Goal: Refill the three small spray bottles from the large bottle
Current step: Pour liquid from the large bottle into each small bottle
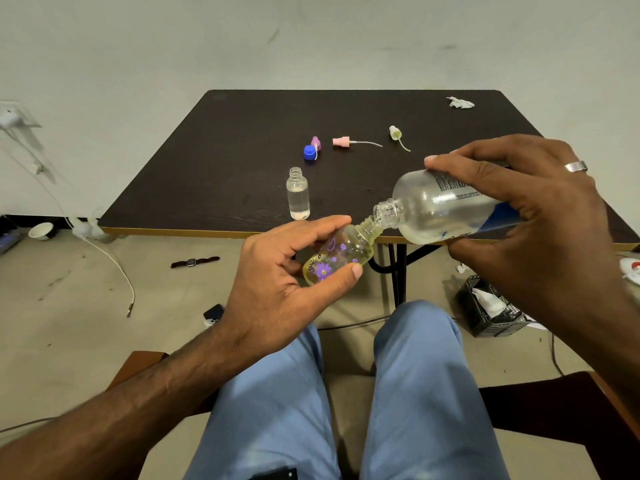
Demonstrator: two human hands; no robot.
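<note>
Large bottle point(446, 206) tipped onto one flowered bottle point(337, 252); one clear bottle point(298, 195) stands.

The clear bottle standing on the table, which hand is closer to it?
Left. The left hand holds the flowered bottle just below the clear bottle; the right hand is far right, tilting the large bottle.

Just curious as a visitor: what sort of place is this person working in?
Probably a plain spare room or makeshift workspace, not a lab: a dark folding table against a bare wall, a charging cable and wristwatch loose on the floor, and a black crate holding tissues.
</note>
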